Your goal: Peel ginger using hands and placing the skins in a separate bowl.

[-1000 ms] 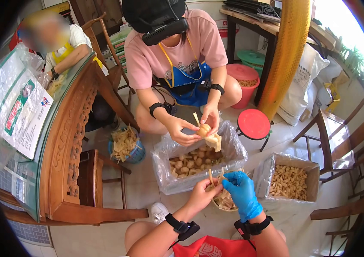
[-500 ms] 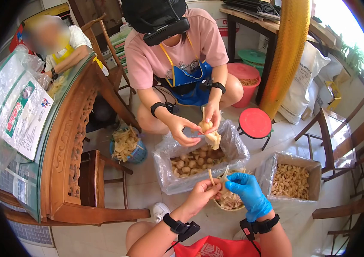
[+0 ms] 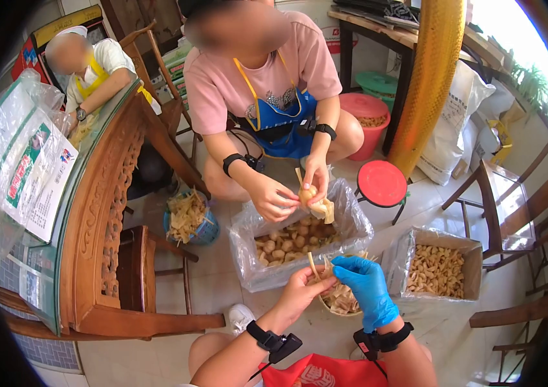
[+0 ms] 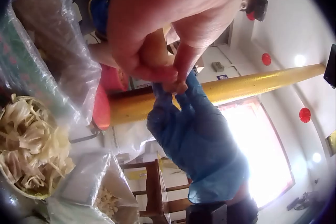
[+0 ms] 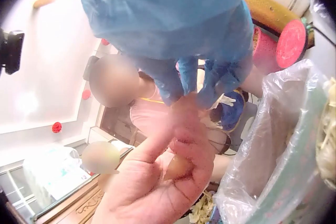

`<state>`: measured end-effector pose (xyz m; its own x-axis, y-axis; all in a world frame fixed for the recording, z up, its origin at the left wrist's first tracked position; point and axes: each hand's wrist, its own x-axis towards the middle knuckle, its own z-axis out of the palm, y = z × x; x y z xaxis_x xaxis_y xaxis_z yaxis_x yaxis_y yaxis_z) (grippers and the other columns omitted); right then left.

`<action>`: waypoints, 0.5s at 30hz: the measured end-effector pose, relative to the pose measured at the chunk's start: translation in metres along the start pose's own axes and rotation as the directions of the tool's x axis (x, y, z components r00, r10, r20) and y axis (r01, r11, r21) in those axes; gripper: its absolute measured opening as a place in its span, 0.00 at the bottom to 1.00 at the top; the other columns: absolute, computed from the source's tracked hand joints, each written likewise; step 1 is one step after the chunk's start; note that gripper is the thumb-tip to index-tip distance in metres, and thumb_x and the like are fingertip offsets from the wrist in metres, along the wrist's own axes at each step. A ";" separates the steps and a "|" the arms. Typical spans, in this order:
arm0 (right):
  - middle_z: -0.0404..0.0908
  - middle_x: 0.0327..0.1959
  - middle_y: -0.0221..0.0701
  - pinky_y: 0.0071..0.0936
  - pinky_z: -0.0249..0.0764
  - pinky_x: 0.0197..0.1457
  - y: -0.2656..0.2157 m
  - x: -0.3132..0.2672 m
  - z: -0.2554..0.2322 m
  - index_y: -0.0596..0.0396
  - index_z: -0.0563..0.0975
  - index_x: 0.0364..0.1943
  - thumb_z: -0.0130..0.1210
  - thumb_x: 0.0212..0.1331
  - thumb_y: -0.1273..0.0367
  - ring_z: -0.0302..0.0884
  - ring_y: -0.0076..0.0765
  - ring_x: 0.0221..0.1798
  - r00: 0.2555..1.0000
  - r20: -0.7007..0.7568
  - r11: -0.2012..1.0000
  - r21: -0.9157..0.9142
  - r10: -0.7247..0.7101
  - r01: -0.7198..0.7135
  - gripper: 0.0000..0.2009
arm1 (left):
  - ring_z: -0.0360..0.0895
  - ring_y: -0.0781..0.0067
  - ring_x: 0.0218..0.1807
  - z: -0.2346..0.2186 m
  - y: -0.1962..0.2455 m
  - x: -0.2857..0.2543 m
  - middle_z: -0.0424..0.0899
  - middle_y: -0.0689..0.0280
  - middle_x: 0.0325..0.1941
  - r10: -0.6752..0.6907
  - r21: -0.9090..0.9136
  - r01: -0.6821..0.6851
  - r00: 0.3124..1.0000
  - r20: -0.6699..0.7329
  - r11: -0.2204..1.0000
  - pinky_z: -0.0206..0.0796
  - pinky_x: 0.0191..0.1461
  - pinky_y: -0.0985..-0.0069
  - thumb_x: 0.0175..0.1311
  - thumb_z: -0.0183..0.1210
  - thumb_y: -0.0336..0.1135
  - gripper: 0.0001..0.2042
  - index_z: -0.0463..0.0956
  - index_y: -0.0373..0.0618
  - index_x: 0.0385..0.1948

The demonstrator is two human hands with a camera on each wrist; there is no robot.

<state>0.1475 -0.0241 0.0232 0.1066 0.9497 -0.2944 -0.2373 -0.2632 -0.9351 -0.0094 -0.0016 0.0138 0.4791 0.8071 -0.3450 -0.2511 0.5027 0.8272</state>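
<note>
My bare left hand (image 3: 301, 291) grips a tan garlic bulb (image 4: 155, 50), whose pale stem (image 3: 313, 264) sticks up past the fingers. Most of the bulb is hidden inside the curled fingers; a little shows in the right wrist view. My blue-gloved right hand (image 3: 367, 293) pinches a papery garlic skin (image 3: 328, 266) at the left fingertips. Below both hands is a round basin (image 3: 345, 315) full of peeled skins. Across from me, another person's hands (image 3: 274, 198) hold a stemmed garlic bulb (image 3: 307, 193) with skin hanging from it.
A plastic-lined box (image 3: 248, 271) of whole bulbs stands ahead. To the right, another lined box (image 3: 398, 261) holds loose cloves. A red stool (image 3: 382, 185) is behind it. On the left are a carved wooden table (image 3: 87, 258) and a blue bucket (image 3: 204, 229) of skins.
My right hand drew slightly away from the left with a skin strip, then came back to the left fingertips. The stem tilts more to the left. The other person's head has lifted.
</note>
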 end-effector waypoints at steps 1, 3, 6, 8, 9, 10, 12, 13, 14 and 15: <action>0.79 0.32 0.26 0.18 0.70 0.42 -0.001 0.000 0.000 0.62 0.76 0.44 0.61 0.53 0.72 0.74 0.19 0.35 1.000 -0.001 1.000 0.001 -0.005 0.005 0.14 | 0.73 0.84 0.37 -0.001 0.000 0.001 0.78 0.70 0.39 0.003 0.003 -0.003 1.000 0.003 1.000 0.66 0.41 0.85 0.61 0.59 0.31 0.12 0.72 0.41 0.45; 0.79 0.33 0.27 0.18 0.70 0.43 -0.003 0.001 0.000 0.63 0.75 0.45 0.60 0.53 0.73 0.74 0.20 0.36 0.994 0.053 0.996 -0.007 0.091 -0.091 0.15 | 0.73 0.84 0.36 -0.005 -0.002 0.002 0.80 0.70 0.37 0.012 0.059 -0.009 0.998 -0.056 0.998 0.65 0.41 0.86 0.60 0.60 0.32 0.12 0.74 0.40 0.44; 0.78 0.35 0.28 0.19 0.70 0.43 0.011 0.005 -0.003 0.64 0.75 0.45 0.59 0.53 0.73 0.73 0.20 0.38 0.992 0.101 0.997 0.028 0.074 -0.077 0.15 | 0.73 0.84 0.34 -0.012 -0.012 0.005 0.80 0.69 0.34 0.114 0.258 -0.098 0.992 -0.049 0.961 0.65 0.40 0.86 0.60 0.60 0.34 0.11 0.76 0.39 0.41; 0.78 0.36 0.29 0.19 0.70 0.43 0.007 0.004 -0.004 0.64 0.74 0.45 0.58 0.53 0.72 0.73 0.21 0.38 0.990 0.112 0.997 -0.017 0.081 -0.079 0.15 | 0.73 0.84 0.34 -0.014 -0.018 0.008 0.80 0.69 0.33 0.138 0.305 -0.122 0.990 -0.033 0.945 0.65 0.39 0.86 0.61 0.60 0.34 0.10 0.77 0.39 0.40; 0.78 0.38 0.30 0.19 0.70 0.42 0.004 0.002 -0.005 0.65 0.74 0.45 0.57 0.54 0.72 0.73 0.21 0.39 0.988 0.123 0.994 -0.065 0.097 -0.089 0.15 | 0.73 0.84 0.34 -0.014 -0.018 0.008 0.80 0.69 0.32 0.156 0.346 -0.139 0.987 -0.022 0.928 0.64 0.38 0.86 0.61 0.59 0.35 0.10 0.77 0.39 0.38; 0.78 0.38 0.30 0.19 0.70 0.42 0.001 0.001 -0.006 0.65 0.74 0.45 0.57 0.54 0.72 0.73 0.21 0.39 0.988 0.123 0.994 -0.063 0.093 -0.086 0.15 | 0.73 0.84 0.34 -0.014 -0.016 0.008 0.80 0.69 0.32 0.158 0.349 -0.141 0.987 -0.020 0.927 0.64 0.38 0.86 0.61 0.59 0.35 0.10 0.77 0.39 0.38; 0.78 0.36 0.29 0.19 0.69 0.42 -0.004 0.001 -0.008 0.65 0.74 0.45 0.55 0.55 0.70 0.73 0.22 0.38 0.982 0.147 0.988 -0.112 0.122 -0.106 0.15 | 0.73 0.85 0.33 -0.012 -0.011 0.008 0.80 0.69 0.33 0.072 0.245 -0.069 0.997 -0.003 0.967 0.65 0.38 0.86 0.62 0.58 0.35 0.10 0.77 0.39 0.38; 0.78 0.36 0.29 0.19 0.69 0.42 -0.006 0.000 -0.010 0.65 0.74 0.45 0.55 0.55 0.70 0.73 0.22 0.38 0.982 0.148 0.989 -0.111 0.117 -0.101 0.15 | 0.73 0.85 0.33 -0.012 -0.010 0.008 0.80 0.69 0.33 0.076 0.247 -0.073 0.997 -0.002 0.966 0.65 0.38 0.86 0.62 0.58 0.35 0.10 0.77 0.39 0.38; 0.78 0.36 0.29 0.19 0.69 0.42 -0.009 -0.002 -0.011 0.65 0.75 0.45 0.55 0.55 0.69 0.72 0.21 0.38 0.980 0.146 0.980 -0.164 0.134 -0.110 0.15 | 0.73 0.85 0.33 -0.011 -0.010 0.007 0.80 0.70 0.33 0.065 0.245 -0.061 0.998 -0.008 0.967 0.65 0.38 0.86 0.63 0.58 0.35 0.09 0.77 0.39 0.39; 0.78 0.35 0.29 0.19 0.69 0.42 -0.010 -0.003 -0.012 0.65 0.75 0.44 0.55 0.56 0.68 0.72 0.21 0.38 0.978 0.141 0.969 -0.217 0.151 -0.118 0.16 | 0.73 0.86 0.33 -0.011 -0.010 0.007 0.80 0.70 0.33 0.054 0.242 -0.049 0.998 -0.015 0.969 0.65 0.38 0.86 0.63 0.57 0.35 0.09 0.77 0.40 0.39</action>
<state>0.1611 -0.0258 0.0313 -0.0680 0.9134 -0.4014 -0.0334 -0.4042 -0.9141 -0.0125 0.0022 -0.0015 0.4524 0.8375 -0.3064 -0.0627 0.3726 0.9259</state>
